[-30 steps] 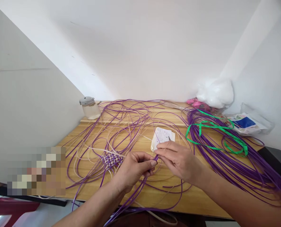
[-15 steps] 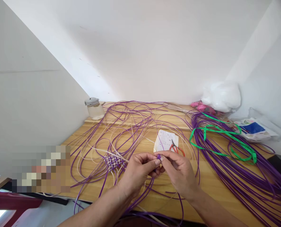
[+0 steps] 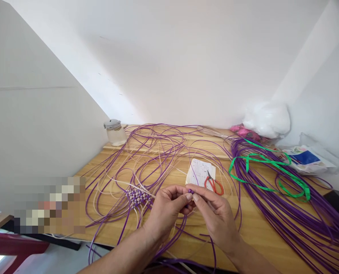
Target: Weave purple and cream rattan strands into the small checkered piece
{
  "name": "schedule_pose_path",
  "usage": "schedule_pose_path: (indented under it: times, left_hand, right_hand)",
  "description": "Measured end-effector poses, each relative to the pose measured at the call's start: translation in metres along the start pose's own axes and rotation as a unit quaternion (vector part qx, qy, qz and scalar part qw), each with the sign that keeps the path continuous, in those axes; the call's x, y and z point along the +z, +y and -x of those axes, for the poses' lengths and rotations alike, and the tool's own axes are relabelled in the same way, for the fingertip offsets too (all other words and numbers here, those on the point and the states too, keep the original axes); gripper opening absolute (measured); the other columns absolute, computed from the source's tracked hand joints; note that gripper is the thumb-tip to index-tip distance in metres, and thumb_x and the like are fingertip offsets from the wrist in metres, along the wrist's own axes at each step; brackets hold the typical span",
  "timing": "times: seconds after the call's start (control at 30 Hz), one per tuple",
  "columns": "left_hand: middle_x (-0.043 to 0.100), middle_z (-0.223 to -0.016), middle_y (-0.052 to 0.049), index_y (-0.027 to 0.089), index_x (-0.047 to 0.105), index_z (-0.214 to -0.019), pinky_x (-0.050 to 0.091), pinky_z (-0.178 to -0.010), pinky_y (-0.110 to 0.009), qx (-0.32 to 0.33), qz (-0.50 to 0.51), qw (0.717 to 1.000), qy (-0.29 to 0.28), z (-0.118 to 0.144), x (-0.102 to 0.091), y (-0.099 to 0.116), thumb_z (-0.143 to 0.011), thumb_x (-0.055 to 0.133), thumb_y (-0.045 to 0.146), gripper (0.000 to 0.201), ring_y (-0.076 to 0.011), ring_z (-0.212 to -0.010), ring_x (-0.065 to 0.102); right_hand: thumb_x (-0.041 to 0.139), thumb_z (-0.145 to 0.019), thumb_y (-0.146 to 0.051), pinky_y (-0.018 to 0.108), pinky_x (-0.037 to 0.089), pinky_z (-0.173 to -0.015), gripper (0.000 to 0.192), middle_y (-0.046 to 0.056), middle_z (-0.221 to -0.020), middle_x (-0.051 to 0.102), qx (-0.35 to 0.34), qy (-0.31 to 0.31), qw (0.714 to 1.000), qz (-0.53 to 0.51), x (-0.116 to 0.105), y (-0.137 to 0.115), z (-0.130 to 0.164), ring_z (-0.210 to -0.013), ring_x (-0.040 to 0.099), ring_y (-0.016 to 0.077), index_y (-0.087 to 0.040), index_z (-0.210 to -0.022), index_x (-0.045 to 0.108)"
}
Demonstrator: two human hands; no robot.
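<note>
My left hand and my right hand meet over the wooden table, fingertips pinched together on the ends of a bundle of purple strands. The bundle runs down from my left palm toward the table's front edge. A small woven purple-and-white patch lies just left of my left hand. Red-handled scissors rest on a white paper slip just beyond my fingers.
Loose purple and cream strands loop across the table. A thick purple bundle with a green tape lies at the right. A glass jar stands back left; a white bag and a packet sit back right.
My right hand left the paper slip, uncovering the scissors, and came in to my left hand. Both hands now pinch the strand ends together.
</note>
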State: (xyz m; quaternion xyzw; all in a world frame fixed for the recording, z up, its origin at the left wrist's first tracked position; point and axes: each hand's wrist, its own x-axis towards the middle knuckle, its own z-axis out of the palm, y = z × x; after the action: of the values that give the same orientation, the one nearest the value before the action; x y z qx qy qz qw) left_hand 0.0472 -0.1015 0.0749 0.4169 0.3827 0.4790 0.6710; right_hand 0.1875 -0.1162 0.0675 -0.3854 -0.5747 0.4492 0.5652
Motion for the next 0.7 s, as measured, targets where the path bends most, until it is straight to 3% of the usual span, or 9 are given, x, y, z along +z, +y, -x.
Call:
schedule_pose_path:
  times: [0.13, 0.33, 0.57, 0.7]
  left_hand:
    - [0.063, -0.066, -0.003, 0.009, 0.072, -0.082, 0.043, -0.054, -0.017, -0.008, -0.06, 0.998, -0.029, -0.001, -0.005, 0.004, -0.073, 0.077, 0.034, 0.027, -0.0066, -0.055, 0.053]
    - [0.062, -0.058, -0.002, 0.01, 0.069, -0.079, 0.04, -0.046, -0.018, -0.07, -0.161, 0.983, -0.057, 0.0, -0.006, 0.012, -0.071, 0.073, 0.034, 0.025, -0.0066, -0.045, 0.049]
    - [0.063, -0.063, -0.002, 0.01, 0.07, -0.08, 0.045, -0.052, -0.019, -0.086, -0.219, 0.968, -0.088, -0.004, -0.002, 0.004, -0.072, 0.068, 0.029, 0.021, -0.0091, -0.052, 0.056]
    - [0.063, -0.065, -0.002, 0.01, 0.073, -0.084, 0.044, -0.051, -0.019, -0.091, -0.241, 0.961, -0.097, -0.006, 0.0, -0.003, -0.072, 0.069, 0.033, 0.027, -0.0093, -0.052, 0.055]
  right_hand:
    - [0.062, -0.09, -0.033, 0.024, 0.055, -0.081, 0.024, 0.006, -0.101, 0.072, 0.029, -0.037, 0.998, 0.03, -0.011, -0.002, -0.004, -0.09, 0.067, 0.0155, -0.021, -0.109, 0.071]
    - [0.062, -0.088, -0.032, 0.025, 0.051, -0.074, 0.021, 0.004, -0.09, 0.072, 0.077, -0.103, 0.981, 0.145, -0.038, -0.015, -0.007, -0.083, 0.065, 0.0156, -0.018, -0.099, 0.073]
    - [0.063, -0.081, -0.027, 0.021, 0.045, -0.063, 0.016, 0.003, -0.08, 0.071, 0.165, -0.152, 0.959, 0.174, -0.051, -0.023, -0.012, -0.071, 0.061, 0.0125, -0.015, -0.086, 0.072]
    - [0.061, -0.079, -0.023, 0.02, 0.04, -0.056, 0.012, 0.001, -0.072, 0.068, 0.164, -0.156, 0.95, 0.215, -0.057, -0.02, -0.01, -0.065, 0.058, 0.011, -0.015, -0.078, 0.07]
